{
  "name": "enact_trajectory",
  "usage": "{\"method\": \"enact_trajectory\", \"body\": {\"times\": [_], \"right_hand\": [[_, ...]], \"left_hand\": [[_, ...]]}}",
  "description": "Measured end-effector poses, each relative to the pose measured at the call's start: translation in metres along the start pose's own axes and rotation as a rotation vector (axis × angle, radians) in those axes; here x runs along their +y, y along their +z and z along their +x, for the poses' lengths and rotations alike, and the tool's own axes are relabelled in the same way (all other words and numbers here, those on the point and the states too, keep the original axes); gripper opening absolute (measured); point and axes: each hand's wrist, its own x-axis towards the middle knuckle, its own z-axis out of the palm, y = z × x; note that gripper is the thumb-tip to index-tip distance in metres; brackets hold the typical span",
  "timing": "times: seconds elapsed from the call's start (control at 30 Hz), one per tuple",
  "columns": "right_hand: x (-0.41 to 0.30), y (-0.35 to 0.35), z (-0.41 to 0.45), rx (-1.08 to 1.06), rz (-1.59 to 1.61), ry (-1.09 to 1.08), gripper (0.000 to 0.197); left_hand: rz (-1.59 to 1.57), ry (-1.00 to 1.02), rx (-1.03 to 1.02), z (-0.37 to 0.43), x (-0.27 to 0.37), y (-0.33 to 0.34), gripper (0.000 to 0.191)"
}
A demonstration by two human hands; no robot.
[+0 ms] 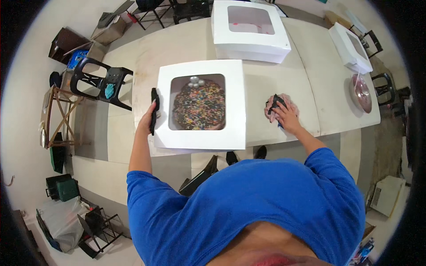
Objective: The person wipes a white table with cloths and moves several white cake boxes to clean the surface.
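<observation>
A white windowed cake box (201, 139) stands near the table's front edge. Through its clear window shows a round chocolate cake (199, 106) with coloured sprinkles and silver balls on top. At the box's left side my left hand (146, 118) grips a flat black object (153, 111), which stands on edge; what it is I cannot tell. To the right of the box, my right hand (287, 114) rests on a crumpled pink cloth or plastic (293, 103) with a crumpled black piece (273, 101) on it. Whether the fingers grasp these is unclear.
A larger white windowed box (253, 53) stands at the table's back. Far right are a smaller white box (349, 50) and a shiny pinkish oval thing (361, 93). A black plastic chair (114, 79) holding a teal cloth (109, 90) stands left of the table (186, 40).
</observation>
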Motion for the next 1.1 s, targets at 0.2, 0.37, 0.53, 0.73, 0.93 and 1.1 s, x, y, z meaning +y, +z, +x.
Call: {"method": "enact_trajectory", "body": {"times": [0.2,0.37,0.53,0.73,0.93,1.1], "right_hand": [[0.036,0.000,-0.033,0.106,0.129,0.147,0.042],[0.054,-0.005,-0.068,0.136,-0.002,0.302,0.041],[0.076,-0.010,-0.110,0.277,-0.093,0.344,0.039],[0.101,-0.032,-0.133,0.334,0.164,0.610,0.034],[0.116,-0.104,-0.102,0.656,1.150,0.807,0.040],[0.075,-0.176,-0.043,0.290,2.283,0.088,0.067]], "left_hand": [[-0.076,-0.015,-0.193,-0.017,-0.014,0.105,0.063],[-0.088,0.024,-0.180,-0.030,-0.036,0.156,0.063],[-0.159,0.013,-0.202,-0.048,-0.040,0.177,0.069],[-0.236,0.042,-0.173,-0.066,-0.044,0.169,0.062],[-0.387,0.235,-0.085,-0.087,-0.061,0.127,0.042],[-0.665,0.411,-0.147,-0.111,-0.069,0.056,0.055]]}}
